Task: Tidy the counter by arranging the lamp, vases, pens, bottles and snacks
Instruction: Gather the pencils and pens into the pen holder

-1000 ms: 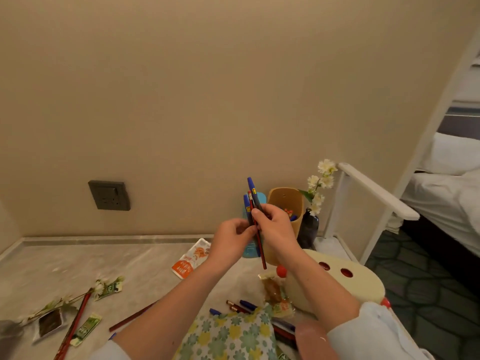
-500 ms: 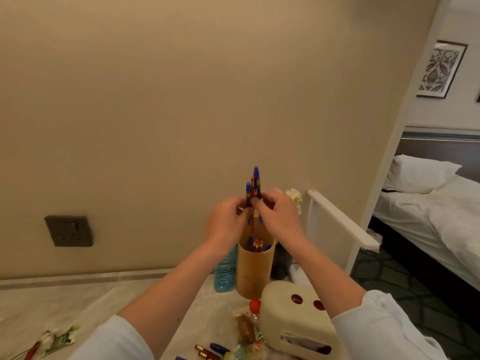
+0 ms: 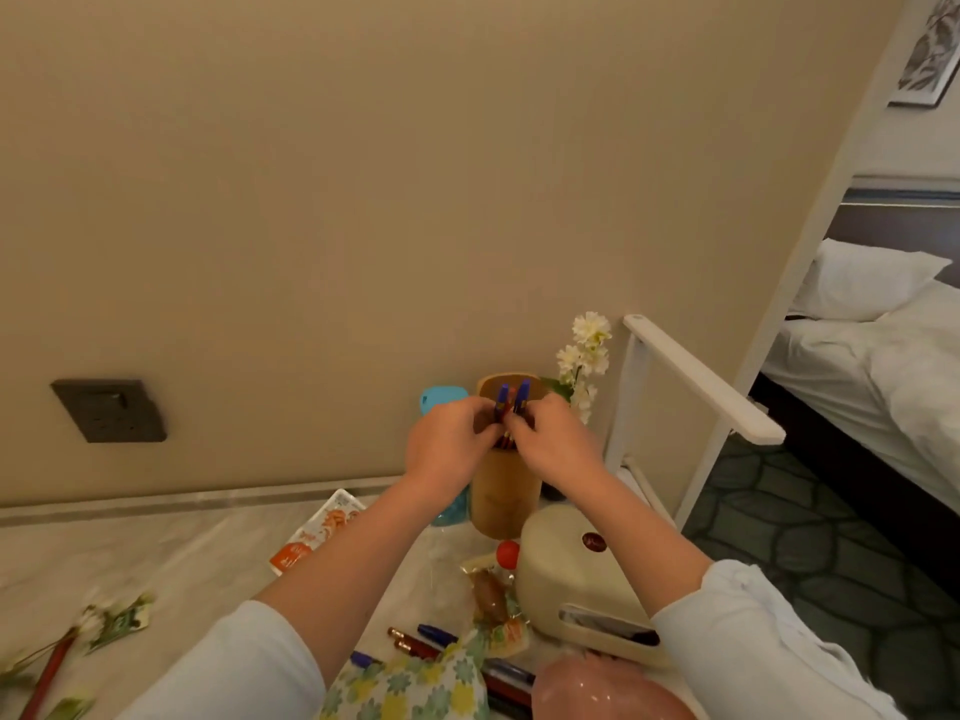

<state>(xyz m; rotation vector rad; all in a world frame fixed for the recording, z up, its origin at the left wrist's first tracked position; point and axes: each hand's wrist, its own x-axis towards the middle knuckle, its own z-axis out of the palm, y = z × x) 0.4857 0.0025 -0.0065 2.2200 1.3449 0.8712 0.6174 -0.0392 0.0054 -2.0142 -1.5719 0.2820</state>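
Both hands meet over the mouth of a tan wooden pen holder (image 3: 503, 504) at the back of the marble counter (image 3: 182, 558). My left hand (image 3: 451, 443) and my right hand (image 3: 551, 443) pinch a small bundle of blue-capped and red pens (image 3: 511, 402), whose lower ends are inside the holder. A turquoise bottle (image 3: 441, 398) stands just left of the holder, mostly hidden by my left hand. A vase with white flowers (image 3: 584, 356) stands behind to the right.
A cream tissue box (image 3: 566, 569) sits in front of the holder, with wrapped snacks (image 3: 491, 597) and loose pens (image 3: 415, 639) beside it. An orange snack packet (image 3: 317, 532) lies left. Flower stems (image 3: 111, 618) lie at far left. A white lamp arm (image 3: 701, 379) juts right.
The pens have gone down from above the holder into its mouth, both hands lowering with them. The camera has tilted down a little.
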